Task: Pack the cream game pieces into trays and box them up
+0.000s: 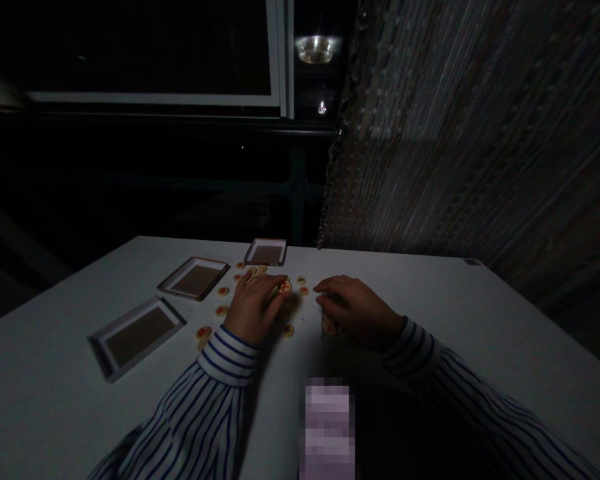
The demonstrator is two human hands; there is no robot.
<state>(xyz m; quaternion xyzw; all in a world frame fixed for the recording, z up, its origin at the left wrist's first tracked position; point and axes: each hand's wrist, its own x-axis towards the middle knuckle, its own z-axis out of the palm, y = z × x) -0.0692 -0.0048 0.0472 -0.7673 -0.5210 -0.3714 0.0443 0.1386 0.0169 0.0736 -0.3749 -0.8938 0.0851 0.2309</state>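
My left hand [255, 301] pinches a round, pale Chinese chess piece [285, 286] with a red character, held up between thumb and fingers. Several more such pieces lie scattered around this hand, among them a red-marked piece [222, 311] to its left and a dark-marked piece [289, 330] below it. My right hand [355, 305] is over a small container [325, 335] with a few pieces in it, mostly hidden by the palm. A gap shows between its thumb and forefinger, and nothing is visible there. Two loose pieces, including a red-marked one [304, 291], lie between the hands.
On the white table [455, 307], three shallow box trays stand left and behind: a near tray [111, 369], a middle tray [173, 269] and a far tray [265, 241]. A bead curtain [455, 133] hangs behind the right side. A pixelated block [327, 430] covers the bottom middle.
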